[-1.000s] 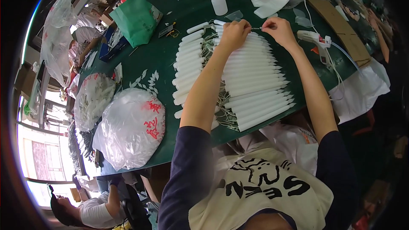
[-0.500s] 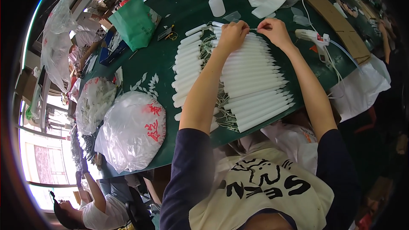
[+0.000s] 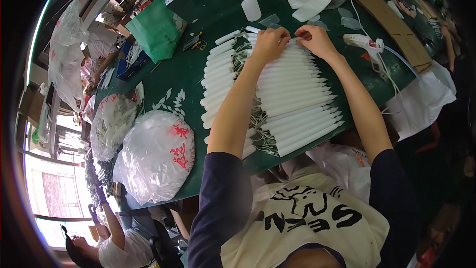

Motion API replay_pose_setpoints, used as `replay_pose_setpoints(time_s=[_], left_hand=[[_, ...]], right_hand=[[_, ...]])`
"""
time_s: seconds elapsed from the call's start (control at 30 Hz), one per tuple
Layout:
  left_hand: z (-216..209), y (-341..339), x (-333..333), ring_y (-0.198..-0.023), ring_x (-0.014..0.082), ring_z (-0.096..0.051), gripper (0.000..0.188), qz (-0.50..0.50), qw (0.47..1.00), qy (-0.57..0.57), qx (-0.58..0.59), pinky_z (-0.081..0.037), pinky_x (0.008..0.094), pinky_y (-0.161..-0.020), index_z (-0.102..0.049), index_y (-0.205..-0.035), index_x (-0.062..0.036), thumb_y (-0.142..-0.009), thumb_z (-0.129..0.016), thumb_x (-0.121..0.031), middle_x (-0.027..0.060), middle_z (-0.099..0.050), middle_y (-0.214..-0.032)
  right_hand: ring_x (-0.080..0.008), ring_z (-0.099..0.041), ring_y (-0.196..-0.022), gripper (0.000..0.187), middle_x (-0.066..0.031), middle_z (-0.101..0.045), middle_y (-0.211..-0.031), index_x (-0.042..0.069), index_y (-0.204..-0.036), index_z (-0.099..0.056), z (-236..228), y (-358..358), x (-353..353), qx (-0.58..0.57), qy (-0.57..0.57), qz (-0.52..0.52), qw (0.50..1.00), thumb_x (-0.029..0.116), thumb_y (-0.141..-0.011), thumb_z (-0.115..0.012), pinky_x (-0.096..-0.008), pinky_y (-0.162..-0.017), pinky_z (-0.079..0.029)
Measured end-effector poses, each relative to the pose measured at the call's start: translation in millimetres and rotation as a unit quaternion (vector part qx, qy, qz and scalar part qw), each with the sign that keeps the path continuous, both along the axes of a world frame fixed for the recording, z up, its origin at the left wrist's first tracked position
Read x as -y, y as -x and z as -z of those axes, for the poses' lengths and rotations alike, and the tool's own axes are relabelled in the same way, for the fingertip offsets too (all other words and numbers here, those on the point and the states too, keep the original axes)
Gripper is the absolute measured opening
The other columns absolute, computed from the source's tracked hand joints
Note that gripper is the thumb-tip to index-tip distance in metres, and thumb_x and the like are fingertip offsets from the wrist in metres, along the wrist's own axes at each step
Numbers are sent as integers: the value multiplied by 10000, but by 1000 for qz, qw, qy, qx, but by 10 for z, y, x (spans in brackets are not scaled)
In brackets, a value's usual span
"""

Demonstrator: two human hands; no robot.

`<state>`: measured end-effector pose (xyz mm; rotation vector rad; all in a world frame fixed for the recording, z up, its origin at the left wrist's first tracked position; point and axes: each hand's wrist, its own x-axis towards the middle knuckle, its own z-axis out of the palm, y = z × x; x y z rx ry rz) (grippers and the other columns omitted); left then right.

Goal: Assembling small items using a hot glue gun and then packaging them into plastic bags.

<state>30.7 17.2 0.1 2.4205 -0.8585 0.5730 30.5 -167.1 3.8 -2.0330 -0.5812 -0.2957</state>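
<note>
Over the far end of a row of white candle-shaped tubes with pointed tips, my two hands work close together. My left hand is closed, its thumb and forefinger pinched near the tubes' far end. Just to its right, my right hand also has its fingers pinched together. Whatever lies between the fingertips is too small to make out. A second column of white tubes lies to the left, partly behind my left forearm. Thin pale wires run in tangles between the two columns.
A glue gun lies right of my right hand, its cord trailing. Beyond my hands stands a white squeeze bottle. A stuffed plastic bag, small white flame-shaped pieces and a green bag are left. Another person sits lower left.
My right hand has shifted slightly left, narrowing the gap between the two hands' fingertips. My left hand stays nearly where it was. The tubes lie as before.
</note>
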Motion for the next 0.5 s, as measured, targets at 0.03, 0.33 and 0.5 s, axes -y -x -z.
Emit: replay_pose_setpoints(time_s=[0.03,0.33,0.5], left_hand=[[-8,1,-6,-743,259,-583,141,-2,1000,-12,-18,-421,364,-735,-588,-903,-49,-805,-562,-147,74,-637,-787],[-67,-88,-275,-965,266,-529,160,29,996,-89,12,-419,357,-849,-623,-933,-64,-781,-579,-47,101,-605,-970],[-144,-74,-227,-946,235,-543,144,35,986,-164,24,-407,354,-835,-620,-900,-89,-758,-609,-109,56,-628,-912]], right_hand=[[-205,-625,-704,152,-119,-647,-772,-13,-840,-622,-6,8,4,11,21,-10,1000,28,-701,-665,-279,-660,-487],[-185,-610,-736,186,-121,-637,-814,-12,-884,-618,-70,72,7,-20,61,-18,998,75,-727,-665,-274,-705,-478],[-222,-626,-719,183,-149,-645,-790,-32,-849,-620,-84,95,32,0,38,-2,999,76,-711,-676,-286,-681,-486]])
